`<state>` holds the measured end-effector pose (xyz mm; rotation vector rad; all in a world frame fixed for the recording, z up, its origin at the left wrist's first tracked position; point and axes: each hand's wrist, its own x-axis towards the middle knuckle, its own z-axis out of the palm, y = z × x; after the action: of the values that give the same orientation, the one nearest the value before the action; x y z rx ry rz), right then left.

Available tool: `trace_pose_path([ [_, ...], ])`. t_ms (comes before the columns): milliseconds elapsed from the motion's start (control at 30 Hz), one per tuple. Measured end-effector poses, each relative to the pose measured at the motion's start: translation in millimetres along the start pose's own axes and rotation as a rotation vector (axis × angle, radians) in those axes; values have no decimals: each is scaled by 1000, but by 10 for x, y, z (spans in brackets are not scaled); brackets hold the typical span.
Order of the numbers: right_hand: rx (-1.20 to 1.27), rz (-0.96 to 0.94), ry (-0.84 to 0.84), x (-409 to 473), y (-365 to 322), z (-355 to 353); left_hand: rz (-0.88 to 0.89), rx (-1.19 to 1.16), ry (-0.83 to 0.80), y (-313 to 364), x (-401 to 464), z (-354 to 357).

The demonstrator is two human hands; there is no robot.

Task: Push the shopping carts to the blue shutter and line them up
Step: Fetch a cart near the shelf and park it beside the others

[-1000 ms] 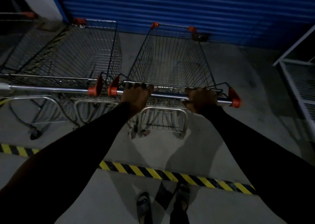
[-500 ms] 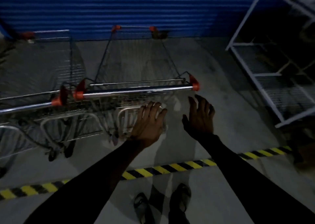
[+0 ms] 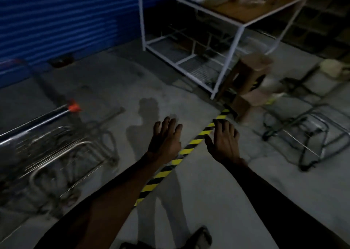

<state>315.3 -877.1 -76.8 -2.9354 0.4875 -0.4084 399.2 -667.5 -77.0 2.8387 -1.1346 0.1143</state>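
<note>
A wire shopping cart (image 3: pixel 49 146) with a chrome handle and an orange end cap (image 3: pixel 74 107) stands at the left edge, nose toward the blue shutter (image 3: pixel 62 19); most of it is cut off by the frame. My left hand (image 3: pixel 165 138) hovers over the floor to the right of the cart, fingers spread, holding nothing. My right hand (image 3: pixel 224 141) floats beside it, also spread and empty, above the yellow-black floor tape (image 3: pixel 181 154). Neither hand touches the cart.
A white metal rack (image 3: pixel 191 59) with a wooden top stands right of the shutter. Brown stools (image 3: pixel 248 82) sit at its corner. A tipped metal frame (image 3: pixel 310 135) lies on the floor at the right. My sandalled feet show at the bottom.
Both hands let go of the cart handle and pulled back. My view swung to the right, so the carts slid to the left edge and the rack came into view.
</note>
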Motion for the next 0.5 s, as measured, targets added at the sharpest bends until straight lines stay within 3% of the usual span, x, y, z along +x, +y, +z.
trace_pose_path([
  [267,-44,316,56,-332,2130,-523,316,43,-16,2050,1153,85],
  [500,-49,584,111,-685,3508,-897,606,60,-27,3465,2011,190],
])
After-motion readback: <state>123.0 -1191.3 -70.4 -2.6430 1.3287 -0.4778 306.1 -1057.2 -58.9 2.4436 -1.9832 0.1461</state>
